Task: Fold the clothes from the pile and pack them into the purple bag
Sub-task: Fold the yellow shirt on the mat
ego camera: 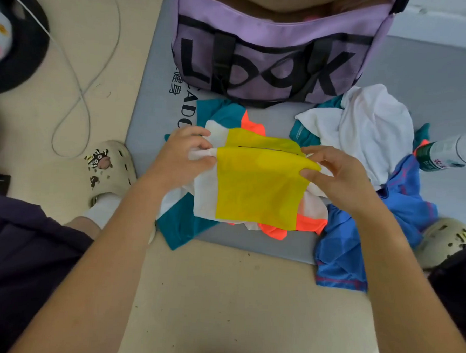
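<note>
A garment with yellow, white, orange and teal panels [255,188] lies on the grey mat in front of me, its yellow panel doubled over along the top. My left hand [184,153] pinches the white left end of the fold. My right hand [334,173] pinches the yellow right end. The purple bag [273,51] with black lettering stands open just beyond the garment. To the right lies the pile: a white shirt [363,132] over teal cloth, and a blue garment [358,237] with red stitching nearer to me.
The grey mat [155,91] lies on a beige floor. My feet in cream clogs [111,167] flank the clothes, the right clog [447,241] beside the blue garment. A plastic bottle [449,152] lies at the right edge. A white cable [80,87] loops at left.
</note>
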Demonstrator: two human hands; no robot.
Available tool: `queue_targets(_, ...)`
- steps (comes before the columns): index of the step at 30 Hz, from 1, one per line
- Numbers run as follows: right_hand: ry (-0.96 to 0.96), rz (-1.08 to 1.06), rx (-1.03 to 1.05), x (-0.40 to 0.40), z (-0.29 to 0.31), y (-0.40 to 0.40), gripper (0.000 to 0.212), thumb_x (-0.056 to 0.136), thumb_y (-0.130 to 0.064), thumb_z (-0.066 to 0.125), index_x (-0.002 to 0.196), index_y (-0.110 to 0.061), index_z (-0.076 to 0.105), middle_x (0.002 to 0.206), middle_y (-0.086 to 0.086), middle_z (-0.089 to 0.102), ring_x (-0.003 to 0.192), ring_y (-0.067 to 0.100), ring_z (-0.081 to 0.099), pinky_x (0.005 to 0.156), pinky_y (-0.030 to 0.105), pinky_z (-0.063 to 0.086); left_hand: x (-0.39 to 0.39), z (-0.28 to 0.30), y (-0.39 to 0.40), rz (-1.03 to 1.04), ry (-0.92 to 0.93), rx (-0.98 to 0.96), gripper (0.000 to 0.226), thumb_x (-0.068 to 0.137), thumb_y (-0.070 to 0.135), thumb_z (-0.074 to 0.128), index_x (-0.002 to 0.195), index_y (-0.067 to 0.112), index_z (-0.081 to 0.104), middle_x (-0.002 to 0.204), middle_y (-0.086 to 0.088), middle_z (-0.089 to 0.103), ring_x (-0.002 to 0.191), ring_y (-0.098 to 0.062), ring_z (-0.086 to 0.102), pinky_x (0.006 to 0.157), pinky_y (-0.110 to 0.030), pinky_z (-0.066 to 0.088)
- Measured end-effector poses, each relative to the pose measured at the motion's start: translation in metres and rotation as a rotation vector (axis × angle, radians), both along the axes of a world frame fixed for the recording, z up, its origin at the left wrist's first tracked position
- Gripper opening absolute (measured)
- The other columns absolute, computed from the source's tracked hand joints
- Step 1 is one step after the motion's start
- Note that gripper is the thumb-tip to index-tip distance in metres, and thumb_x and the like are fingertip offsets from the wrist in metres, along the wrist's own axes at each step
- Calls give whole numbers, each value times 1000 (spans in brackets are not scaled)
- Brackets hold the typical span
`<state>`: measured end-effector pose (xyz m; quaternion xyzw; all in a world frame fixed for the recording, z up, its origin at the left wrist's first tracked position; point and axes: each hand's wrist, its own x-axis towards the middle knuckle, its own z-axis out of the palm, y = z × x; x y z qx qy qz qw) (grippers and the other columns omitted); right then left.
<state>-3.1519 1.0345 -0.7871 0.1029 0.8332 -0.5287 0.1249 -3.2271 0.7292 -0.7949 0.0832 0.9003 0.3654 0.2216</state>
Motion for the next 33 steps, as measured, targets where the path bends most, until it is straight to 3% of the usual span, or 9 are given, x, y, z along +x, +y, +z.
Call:
queue_targets(4,-97,-44,-557,-1,24,14,17,84,-20,66,82,-12,51,79,11,56,80,26,53,78,35,43,-13,34,-7,-17,-275,273,14,79,41,66,91,35,70,87,15,67,81,0,60,70,-21,45)
queue_targets(7,-97,-44,-675,-3,29,18,16,87,-29,68,88,-18,56,78,4,57,76,18,53,70,27,47,-16,40,-6,36,-340,482,19,76,48,68,93,39,69,89,12,65,85,-7,60,73,-27,47)
queue_targets(11,-122,-105,-613,-8,11,15,19,92,-40,57,102,-23,58,79,-3,61,73,10,58,64,24,52,-17,19,1,129,-294,409,22,77,54,65,97,45,64,98,12,64,91,-14,59,74,-32,47)
queue_targets(14,-205,-248,-418,-15,-25,3,18,98,-37,54,110,-25,59,87,8,60,79,20,58,71,37,53,-12,-15,14,327,-233,241,13,84,48,64,96,48,61,100,13,63,91,-11,59,69,-30,44)
queue_targets(18,-346,-380,-141,-18,-67,-17,36,94,-40,60,122,-18,54,104,6,61,91,20,58,67,25,48,5,-60,24,625,-481,165,41,85,41,71,120,27,56,116,3,63,99,-17,60,82,-38,50)
queue_targets(23,-442,-308,29,-8,-79,-17,58,82,-47,72,123,-11,52,111,2,59,96,18,59,71,25,46,21,-77,11,523,-562,106,46,81,48,73,115,21,61,108,3,66,97,-17,61,69,-32,49)
queue_targets(26,-525,-114,105,-1,-77,-19,48,84,-47,69,113,-12,53,102,1,57,87,17,55,65,27,43,29,-77,11,462,-496,176,37,87,35,71,120,23,58,111,6,64,99,-15,60,74,-31,51)
queue_targets(29,-398,-226,-29,12,-74,-24,39,87,-34,71,116,-14,53,101,-1,59,89,16,56,66,25,44,41,-78,15,534,-374,174,31,91,31,66,118,24,53,108,6,60,96,-13,57,74,-29,46)
queue_targets(33,-433,-292,23,29,-73,-35,35,86,-34,71,107,-10,56,100,4,59,88,19,55,60,26,42,59,-77,23,595,-361,65,41,88,36,69,121,15,56,110,1,59,100,-19,55,80,-35,45)
